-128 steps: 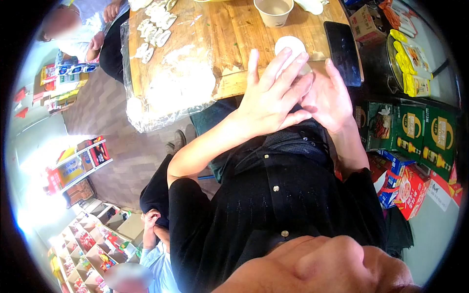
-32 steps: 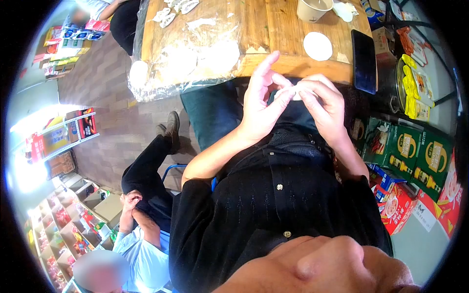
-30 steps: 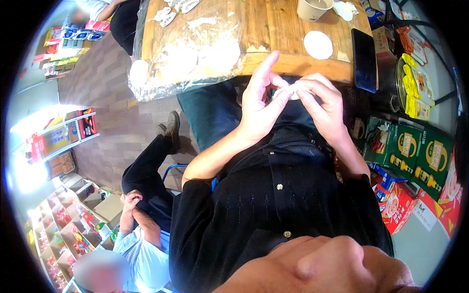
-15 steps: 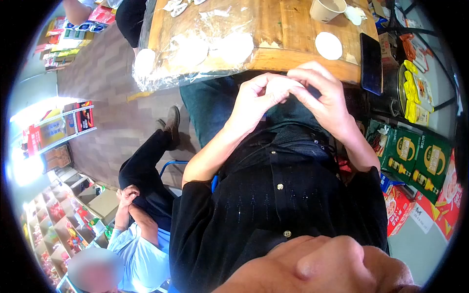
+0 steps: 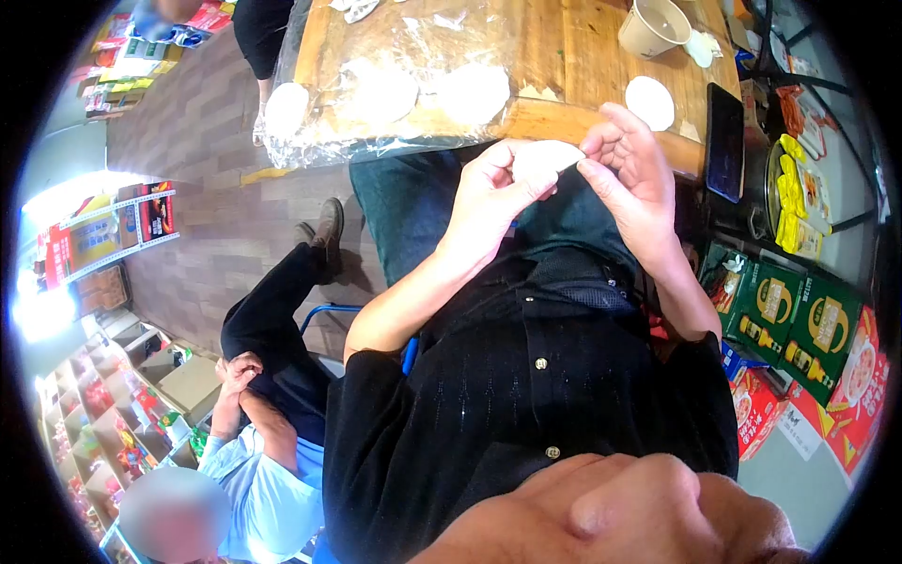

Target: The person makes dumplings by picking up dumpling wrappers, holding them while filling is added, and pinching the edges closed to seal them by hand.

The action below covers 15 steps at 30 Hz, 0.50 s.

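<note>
A folded white dumpling [image 5: 549, 152] is held above my lap, just off the table's near edge. My left hand [image 5: 496, 195] is closed around its left part, with the thumb in front. At its right tip, the thumb and index finger of my right hand [image 5: 631, 186] pinch the edge while the other fingers curl loosely upward. Whether there is filling inside cannot be seen. Beyond the hands, flat round dough wrappers [image 5: 474, 94] lie on a clear plastic sheet [image 5: 423, 56]. One more wrapper [image 5: 650, 102] rests on bare wood at the right.
On the wooden table [image 5: 554, 56] stand a paper cup [image 5: 653, 26] and, at the right edge, a dark phone [image 5: 724, 141]. Green boxes [image 5: 794, 315] are stacked to my right. A seated person [image 5: 268, 470] is at lower left, hands clasped on a knee.
My right hand has moved from over the dumpling to its right tip, its fingers lifting and spreading. More of the dumpling's edge shows. The view has shifted slightly.
</note>
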Available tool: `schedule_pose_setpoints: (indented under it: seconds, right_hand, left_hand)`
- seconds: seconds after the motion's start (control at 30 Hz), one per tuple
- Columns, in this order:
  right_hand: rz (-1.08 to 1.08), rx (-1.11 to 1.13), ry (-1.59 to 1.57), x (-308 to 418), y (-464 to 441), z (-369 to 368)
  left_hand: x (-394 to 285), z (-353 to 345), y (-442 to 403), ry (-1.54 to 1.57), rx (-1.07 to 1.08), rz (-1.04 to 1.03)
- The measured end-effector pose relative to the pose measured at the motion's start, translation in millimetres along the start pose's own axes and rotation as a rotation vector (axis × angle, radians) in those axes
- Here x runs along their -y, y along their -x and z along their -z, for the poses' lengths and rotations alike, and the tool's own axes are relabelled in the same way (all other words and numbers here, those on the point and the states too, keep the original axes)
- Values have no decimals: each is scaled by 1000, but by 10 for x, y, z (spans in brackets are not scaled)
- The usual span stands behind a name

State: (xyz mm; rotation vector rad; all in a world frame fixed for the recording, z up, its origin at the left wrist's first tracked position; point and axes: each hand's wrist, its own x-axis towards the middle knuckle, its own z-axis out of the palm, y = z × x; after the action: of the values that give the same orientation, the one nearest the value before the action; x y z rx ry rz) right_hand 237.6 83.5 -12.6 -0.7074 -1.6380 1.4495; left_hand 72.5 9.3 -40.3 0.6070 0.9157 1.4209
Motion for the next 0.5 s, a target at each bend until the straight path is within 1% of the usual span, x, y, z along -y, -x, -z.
schedule_pose_setpoints:
  seconds: [0.13,0.17,0.3,0.37,0.5]
  right_hand:
    - [-28,28,44,-36,-28,-20]
    - [-33,30,43,-32,-31,-26]
    - [-26,43,24,-31,-40,-80]
    - [-20,58,35,-33,-28,-103]
    - [-9,56,59,-44,-7,-126]
  left_hand:
    - [-95,-46,22,-130,-6,-41]
    - [-71,-27,9,-161,3,-81]
    - [-130,4,29,-163,2,-19]
    - [-110,10,19,-226,9,-90]
    - [-133,-1,43,-239,11,-95]
